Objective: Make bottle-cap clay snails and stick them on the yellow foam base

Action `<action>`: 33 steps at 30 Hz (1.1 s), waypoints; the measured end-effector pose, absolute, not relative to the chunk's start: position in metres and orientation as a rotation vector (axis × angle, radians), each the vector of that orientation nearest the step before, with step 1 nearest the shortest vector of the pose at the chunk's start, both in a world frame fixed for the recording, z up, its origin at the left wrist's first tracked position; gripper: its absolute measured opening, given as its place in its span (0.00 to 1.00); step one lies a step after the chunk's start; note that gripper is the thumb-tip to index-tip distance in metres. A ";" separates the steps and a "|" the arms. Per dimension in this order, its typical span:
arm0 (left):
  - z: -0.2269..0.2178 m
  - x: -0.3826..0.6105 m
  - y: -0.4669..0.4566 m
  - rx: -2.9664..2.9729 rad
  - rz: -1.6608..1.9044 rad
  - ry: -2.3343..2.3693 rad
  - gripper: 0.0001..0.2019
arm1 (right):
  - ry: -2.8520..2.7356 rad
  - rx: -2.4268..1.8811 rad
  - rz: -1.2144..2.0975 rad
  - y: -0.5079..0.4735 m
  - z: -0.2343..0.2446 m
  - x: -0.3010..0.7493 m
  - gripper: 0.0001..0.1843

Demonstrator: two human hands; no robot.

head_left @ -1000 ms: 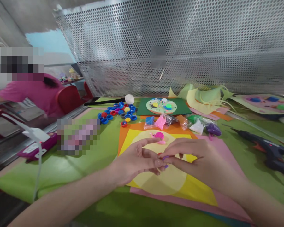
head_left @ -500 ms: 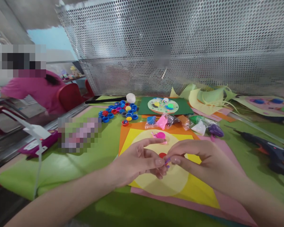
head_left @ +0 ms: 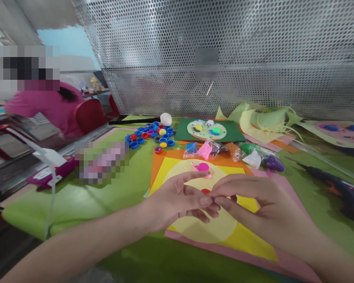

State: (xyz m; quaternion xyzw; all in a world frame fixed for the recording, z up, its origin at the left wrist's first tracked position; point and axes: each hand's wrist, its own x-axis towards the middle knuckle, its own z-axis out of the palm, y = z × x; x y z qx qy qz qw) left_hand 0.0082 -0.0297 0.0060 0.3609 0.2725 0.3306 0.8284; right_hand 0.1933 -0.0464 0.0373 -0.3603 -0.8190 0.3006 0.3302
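Head view: left hand and right hand meet fingertip to fingertip, both pinched shut on a tiny purple bit that barely shows, over the pale yellow circle. Just beyond at 12 o'clock lies a red dot, then a pink snail. Bottle caps lie farther off at 11 o'clock.

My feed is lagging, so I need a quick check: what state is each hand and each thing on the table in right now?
left hand: fingers loosely spread, thumb tip meeting the right hand's fingertips.
right hand: fingertips pinched together; anything between them is hidden.
pink snail: lying on the pale yellow circle.
bottle caps: loose, scattered in a cluster.
glue gun: lying down, untouched.
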 end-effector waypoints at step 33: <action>0.013 0.007 -0.033 0.847 0.701 0.611 0.31 | -2.151 -0.942 0.712 -0.045 0.035 0.195 0.09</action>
